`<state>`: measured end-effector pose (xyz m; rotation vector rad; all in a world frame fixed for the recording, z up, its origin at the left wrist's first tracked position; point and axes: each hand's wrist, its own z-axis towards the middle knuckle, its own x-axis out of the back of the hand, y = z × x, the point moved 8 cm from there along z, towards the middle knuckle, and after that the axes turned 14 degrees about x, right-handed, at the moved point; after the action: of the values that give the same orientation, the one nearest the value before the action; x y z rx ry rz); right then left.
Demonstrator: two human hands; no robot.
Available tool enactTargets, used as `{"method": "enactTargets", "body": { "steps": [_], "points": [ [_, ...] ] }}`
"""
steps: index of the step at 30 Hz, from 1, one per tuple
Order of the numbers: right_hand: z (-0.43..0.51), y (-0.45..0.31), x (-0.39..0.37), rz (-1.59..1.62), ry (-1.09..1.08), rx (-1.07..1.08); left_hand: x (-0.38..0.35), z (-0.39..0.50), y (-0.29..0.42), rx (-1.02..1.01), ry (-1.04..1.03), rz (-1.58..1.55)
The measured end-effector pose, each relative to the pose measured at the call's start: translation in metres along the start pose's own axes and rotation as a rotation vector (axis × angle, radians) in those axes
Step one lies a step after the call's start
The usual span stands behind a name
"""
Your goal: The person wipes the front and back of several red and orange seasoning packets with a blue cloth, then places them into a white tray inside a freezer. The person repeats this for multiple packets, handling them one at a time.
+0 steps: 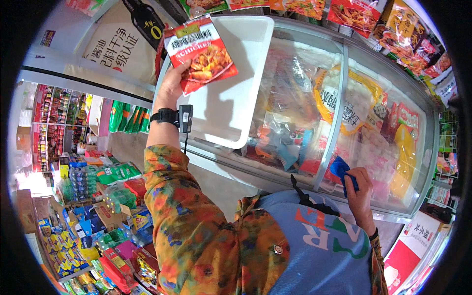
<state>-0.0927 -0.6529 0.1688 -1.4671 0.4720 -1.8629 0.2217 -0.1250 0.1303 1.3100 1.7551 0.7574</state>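
Observation:
My left hand (175, 83) grips a red-and-white seasoning packet (210, 61) with a chicken dish pictured on it, its thumb on the front. The packet is held above a white plastic tray (206, 134) that rests on a glass-topped chest freezer. On the right, my right hand (359, 186) holds a blue cloth (341, 169), bunched between thumb and fingers, above the freezer's glass lid (363, 162). Bagged frozen goods show through the glass. Any second packet behind the front one cannot be made out for sure.
More seasoning packets (356, 14) hang in a row along the freezer's far side. The metal lid frame (332, 143) crosses the glass. To the left lie stacked boxes, bottles (83, 180) and snack packs on the floor, with stocked shelves (55, 125) behind. A wire rack (446, 166) stands at right.

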Motion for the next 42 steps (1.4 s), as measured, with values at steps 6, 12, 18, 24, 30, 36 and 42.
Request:
{"method": "enactTargets", "body": {
  "steps": [6,12,18,24,30,36,42],
  "points": [
    [0.004,-0.008,-0.009,-0.032,-0.020,-0.023,0.033,-0.065,0.062,-0.330,-0.149,-0.200],
    [0.016,-0.017,-0.022,-0.024,-0.039,0.002,0.103,-0.123,0.045,-0.479,-0.097,-0.501],
    [0.029,-0.018,-0.030,0.019,-0.073,0.003,0.121,-0.133,-0.013,-0.402,0.100,-0.529],
    [0.016,-0.006,-0.014,0.123,0.038,-0.021,0.023,-0.149,-0.039,-0.212,-0.413,-0.580],
    [-0.016,0.011,0.008,0.142,0.146,-0.117,-0.059,-0.147,-0.070,-0.037,-0.475,-0.539],
    [-0.044,0.026,0.016,0.003,0.015,-0.196,-0.044,-0.140,-0.043,-0.184,-0.202,-0.558],
    [0.006,-0.001,-0.034,0.461,-0.228,-0.175,-0.047,-0.146,-0.011,-0.226,-0.236,-0.498]
  ]
}}
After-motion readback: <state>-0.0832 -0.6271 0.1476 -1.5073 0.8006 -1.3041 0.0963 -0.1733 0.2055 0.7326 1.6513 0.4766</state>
